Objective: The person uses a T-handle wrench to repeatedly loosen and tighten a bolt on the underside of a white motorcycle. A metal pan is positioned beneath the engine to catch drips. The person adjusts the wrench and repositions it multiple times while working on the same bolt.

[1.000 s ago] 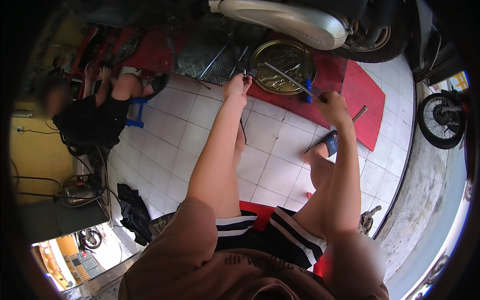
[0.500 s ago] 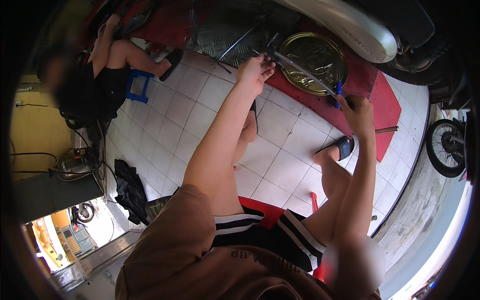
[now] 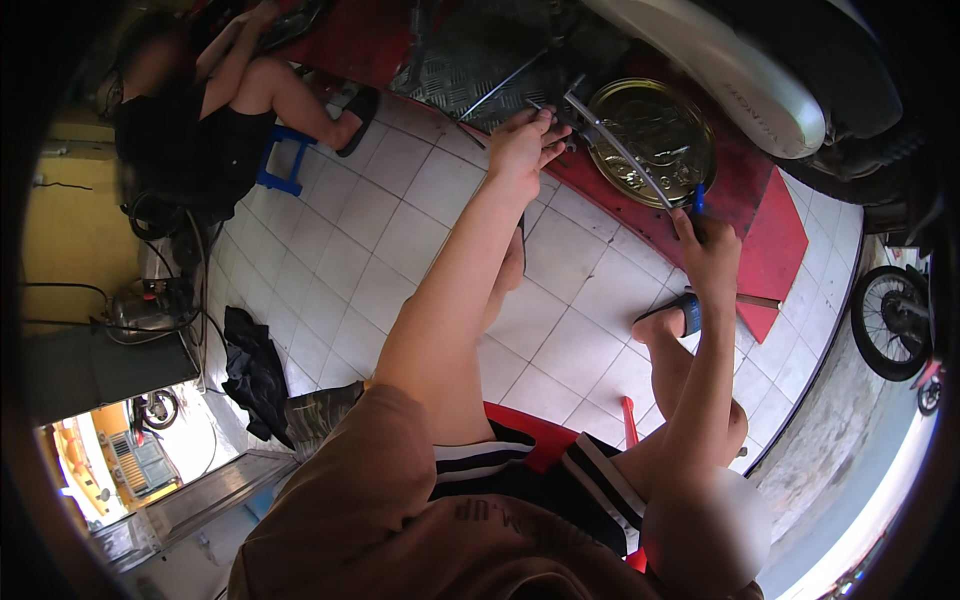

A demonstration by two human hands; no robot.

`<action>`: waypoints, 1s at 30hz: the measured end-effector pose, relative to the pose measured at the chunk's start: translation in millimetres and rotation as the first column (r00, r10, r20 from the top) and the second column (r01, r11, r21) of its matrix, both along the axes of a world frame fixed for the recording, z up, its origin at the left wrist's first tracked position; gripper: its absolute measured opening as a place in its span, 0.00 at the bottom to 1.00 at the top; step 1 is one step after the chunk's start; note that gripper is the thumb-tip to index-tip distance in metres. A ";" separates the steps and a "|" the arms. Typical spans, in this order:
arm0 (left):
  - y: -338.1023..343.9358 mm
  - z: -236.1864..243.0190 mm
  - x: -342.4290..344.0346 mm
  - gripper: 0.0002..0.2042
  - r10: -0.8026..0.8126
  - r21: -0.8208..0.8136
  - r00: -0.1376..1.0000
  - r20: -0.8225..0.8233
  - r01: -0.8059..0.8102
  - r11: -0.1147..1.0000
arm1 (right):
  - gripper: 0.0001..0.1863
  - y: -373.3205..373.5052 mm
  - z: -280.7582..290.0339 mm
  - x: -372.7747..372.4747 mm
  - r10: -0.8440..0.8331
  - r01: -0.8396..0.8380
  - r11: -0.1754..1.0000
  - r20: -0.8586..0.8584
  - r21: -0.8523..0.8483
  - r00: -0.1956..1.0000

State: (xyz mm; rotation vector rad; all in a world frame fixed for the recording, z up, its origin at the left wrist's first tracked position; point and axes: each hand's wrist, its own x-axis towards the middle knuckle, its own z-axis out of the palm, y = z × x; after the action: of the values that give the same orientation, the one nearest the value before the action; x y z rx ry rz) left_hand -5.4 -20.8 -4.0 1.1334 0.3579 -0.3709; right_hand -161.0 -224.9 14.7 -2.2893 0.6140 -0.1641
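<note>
A long metal bar (image 3: 636,160), with a jointed head at its upper end, slants above the red board. My right hand (image 3: 710,245) is closed round it, and its other end sticks out beyond my wrist. My left hand (image 3: 520,150) is raised near that head, thumb and fingers pinched on a small metal piece that I cannot make out. Behind the bar lies a round gold metal tray (image 3: 645,110) with small items too blurred to name, a blue-handled tool (image 3: 699,197) at its near edge.
A motorbike (image 3: 770,100) stands over the red board (image 3: 775,260) and tread plate. At left a person (image 3: 180,140) sits on a blue stool (image 3: 280,168), near hoses and a compressor (image 3: 140,315). A black bundle (image 3: 250,370) lies on the tiled floor (image 3: 560,300); a wheel (image 3: 885,320) is far right.
The view has shifted, so the tray and board appear further right and lower. Both hands moved right in the picture, still on their items. The seated person's arms appear higher.
</note>
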 end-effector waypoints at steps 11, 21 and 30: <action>2.3 4.8 0.7 0.04 -0.012 -0.074 0.997 0.074 0.018 0.997 | 0.15 2.5 5.0 -18.4 0.120 -0.120 0.992 0.011 0.021 0.993; -8.3 -5.1 2.7 0.05 -0.046 -0.145 0.990 0.130 0.065 0.987 | 0.15 3.8 5.9 -25.4 0.109 -0.105 0.988 -0.027 0.116 0.994; -10.8 -10.2 3.5 0.06 -0.092 -0.379 0.993 -0.074 0.058 0.924 | 0.13 -4.2 4.5 -25.9 0.113 -0.113 0.991 0.013 0.072 0.994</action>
State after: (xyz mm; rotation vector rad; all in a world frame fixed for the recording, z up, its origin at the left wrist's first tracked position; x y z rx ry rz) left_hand -1.9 -31.6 -14.2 0.7553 0.3064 -0.5356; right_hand -187.0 -229.1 19.2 -2.2448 0.4766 -0.0957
